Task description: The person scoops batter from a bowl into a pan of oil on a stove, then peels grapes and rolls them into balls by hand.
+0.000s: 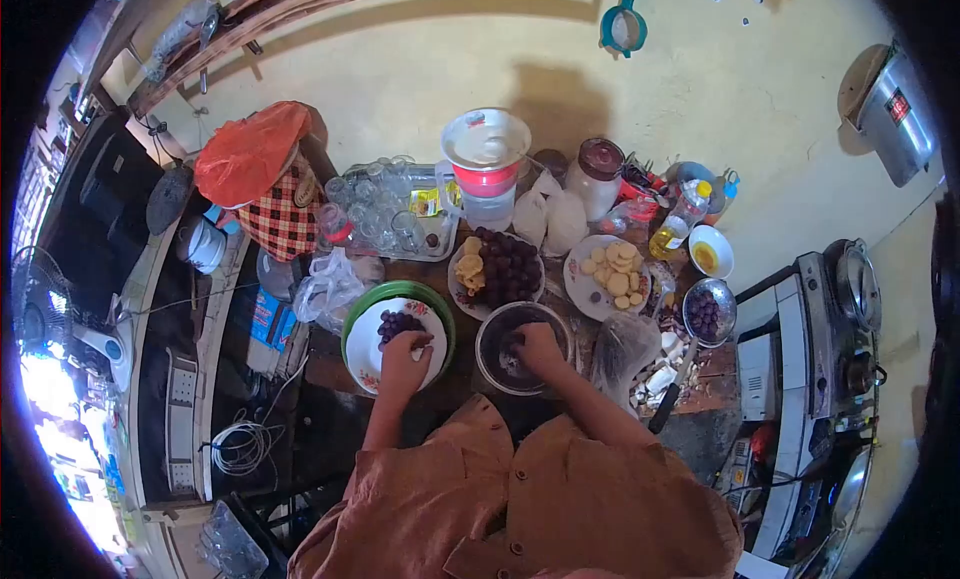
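My left hand (pixel 405 357) is over a white flowered plate (pixel 365 357), its fingers drawn together beside a small pile of dark purple balls (pixel 400 324). What its fingertips hold, if anything, is too small to make out. The plate rests on a green basin (pixel 445 324). My right hand (pixel 538 351) reaches into a round bowl (pixel 483 364) with a dark inside and a whitish patch; its fingertips are hard to see there. Behind the bowl stands a plate (pixel 460 297) with larger dark purple lumps (pixel 512 264) and pale yellow pieces (pixel 470 269).
To the right are a plate of round yellowish pieces (pixel 612 271), a metal bowl of purple balls (pixel 708 314), a clear plastic bag (pixel 625 354) and a knife (pixel 665 404). A jug (pixel 487 174), a tray of glasses (pixel 380 209) and a lidded jar (pixel 598 179) stand behind. A stove (pixel 815 319) is far right.
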Tool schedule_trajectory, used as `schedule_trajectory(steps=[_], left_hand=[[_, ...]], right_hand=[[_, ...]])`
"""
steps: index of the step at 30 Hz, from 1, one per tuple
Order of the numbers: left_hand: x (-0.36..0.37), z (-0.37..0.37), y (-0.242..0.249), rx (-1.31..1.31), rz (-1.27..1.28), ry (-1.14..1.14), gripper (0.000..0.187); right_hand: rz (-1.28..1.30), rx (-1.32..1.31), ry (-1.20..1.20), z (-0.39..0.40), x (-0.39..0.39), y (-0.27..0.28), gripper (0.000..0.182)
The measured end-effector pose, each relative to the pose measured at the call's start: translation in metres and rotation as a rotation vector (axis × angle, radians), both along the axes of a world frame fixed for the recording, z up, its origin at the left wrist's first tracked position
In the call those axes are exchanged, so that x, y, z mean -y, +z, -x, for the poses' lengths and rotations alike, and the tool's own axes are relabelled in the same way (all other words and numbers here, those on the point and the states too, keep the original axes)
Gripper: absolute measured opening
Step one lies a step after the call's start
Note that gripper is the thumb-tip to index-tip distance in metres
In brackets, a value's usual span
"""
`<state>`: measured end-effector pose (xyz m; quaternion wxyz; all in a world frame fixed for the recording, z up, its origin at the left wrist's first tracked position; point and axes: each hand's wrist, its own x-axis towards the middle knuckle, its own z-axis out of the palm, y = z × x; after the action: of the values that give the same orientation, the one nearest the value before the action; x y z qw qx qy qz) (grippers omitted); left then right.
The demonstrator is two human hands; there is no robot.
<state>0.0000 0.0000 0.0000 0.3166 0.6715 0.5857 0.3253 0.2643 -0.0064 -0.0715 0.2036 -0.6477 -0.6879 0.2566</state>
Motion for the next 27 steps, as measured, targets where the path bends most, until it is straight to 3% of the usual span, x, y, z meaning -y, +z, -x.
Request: schedule_trajectory(steps=[8,18,21,24,27], left_hand=[[-0.004,-0.014,0.003,-0.083,-0.176,-0.172,0.022],[0.003,-0.016,0.008,-0.059,-0.114,-0.215,0.024],[0.003,-0.013,0.006,-0.059,-0.094,-0.197,0.023],[0.0,0.009,-0.024,-0.179,0.008,0.023,0.019],[-0.002,0.031,-0.045,-0.393,0.062,0.144,0.031]], right_hand=[[-0.148,-0.061,-0.072,-0.009,-0.002,-0.007,0.018],[-0.066,-0.183,-0.118,-0.014,0.001,0.01,0.02],[-0.023,-0.181,-0.154,-0.017,0.003,0.017,0.021],[0.076,-0.317,-0.16,-0.018,0.004,0.021,0.022],[0.022,-0.255,-0.182,-0.02,0.002,0.008,0.022]])
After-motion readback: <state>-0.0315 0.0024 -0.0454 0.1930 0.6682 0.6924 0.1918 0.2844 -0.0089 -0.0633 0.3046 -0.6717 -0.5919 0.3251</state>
